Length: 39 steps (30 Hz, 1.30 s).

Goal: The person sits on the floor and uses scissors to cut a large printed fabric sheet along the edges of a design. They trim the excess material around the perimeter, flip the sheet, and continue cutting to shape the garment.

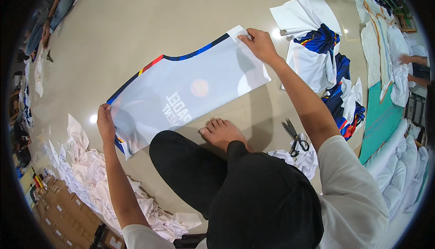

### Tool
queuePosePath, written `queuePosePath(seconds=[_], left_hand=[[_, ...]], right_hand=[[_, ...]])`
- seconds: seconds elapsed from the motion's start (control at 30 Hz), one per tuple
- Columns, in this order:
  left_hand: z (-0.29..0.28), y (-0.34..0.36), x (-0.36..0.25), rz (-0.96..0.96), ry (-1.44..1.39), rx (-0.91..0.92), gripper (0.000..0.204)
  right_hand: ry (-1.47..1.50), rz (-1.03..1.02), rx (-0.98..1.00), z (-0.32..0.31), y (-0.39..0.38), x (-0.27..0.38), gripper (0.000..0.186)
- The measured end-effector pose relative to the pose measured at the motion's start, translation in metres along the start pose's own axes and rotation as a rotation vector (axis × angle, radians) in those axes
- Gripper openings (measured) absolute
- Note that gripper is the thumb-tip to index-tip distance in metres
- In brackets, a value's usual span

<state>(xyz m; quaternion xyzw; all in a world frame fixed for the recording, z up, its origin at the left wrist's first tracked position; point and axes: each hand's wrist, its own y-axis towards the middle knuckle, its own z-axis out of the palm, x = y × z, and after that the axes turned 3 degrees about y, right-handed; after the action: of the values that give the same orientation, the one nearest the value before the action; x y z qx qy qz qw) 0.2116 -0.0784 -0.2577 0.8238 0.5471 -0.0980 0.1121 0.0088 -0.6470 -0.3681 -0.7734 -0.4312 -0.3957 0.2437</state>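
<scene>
A cut jersey fabric panel is stretched out over the floor in front of me, white side up, with reversed lettering and an orange disc showing faintly through. Blue, red and yellow print runs along its curved far edge. My left hand pinches its left end. At the upper right, my right hand grips the other end by a white corner, thumb and fingers closed. Black-handled scissors lie partly on white fabric scraps, nearer to me than the panel.
More printed fabric pieces are heaped at the right. White scraps spread along the left, beside cardboard boxes. Beyond a green sheet lie white rolls. Another person's hands show far right; someone sits upper left. My bare foot is near the panel.
</scene>
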Motion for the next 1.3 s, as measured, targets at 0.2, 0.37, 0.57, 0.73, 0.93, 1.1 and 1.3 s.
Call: queuePosePath(seconds=[0.2, 0.37, 0.57, 0.73, 0.93, 1.1, 1.3], left_hand=[[0.009, 0.027, 0.0, 0.02, -0.034, -0.069, 0.022], [0.016, 0.044, 0.004, 0.017, -0.033, -0.011, 0.024], [0.025, 0.047, 0.019, -0.04, 0.006, 0.07, 0.024], [0.025, 0.043, 0.015, -0.043, 0.037, 0.093, 0.025], [0.022, 0.047, 0.023, -0.004, 0.075, 0.11, 0.025], [0.018, 0.05, 0.028, 0.018, 0.083, 0.167, 0.026], [0.021, 0.047, 0.019, 0.009, 0.113, 0.137, 0.023]], right_hand=[[0.068, 0.018, -0.059, -0.009, 0.002, -0.007, 0.042], [-0.015, 0.022, -0.016, 0.0, 0.012, -0.007, 0.04], [-0.068, 0.003, -0.055, 0.005, 0.014, -0.009, 0.039], [-0.111, 0.033, -0.009, 0.001, 0.018, -0.006, 0.039], [-0.135, 0.073, 0.026, 0.0, 0.022, -0.002, 0.041], [-0.121, 0.086, 0.049, 0.0, 0.022, -0.001, 0.041], [-0.101, 0.072, 0.027, 0.002, 0.023, -0.004, 0.038]])
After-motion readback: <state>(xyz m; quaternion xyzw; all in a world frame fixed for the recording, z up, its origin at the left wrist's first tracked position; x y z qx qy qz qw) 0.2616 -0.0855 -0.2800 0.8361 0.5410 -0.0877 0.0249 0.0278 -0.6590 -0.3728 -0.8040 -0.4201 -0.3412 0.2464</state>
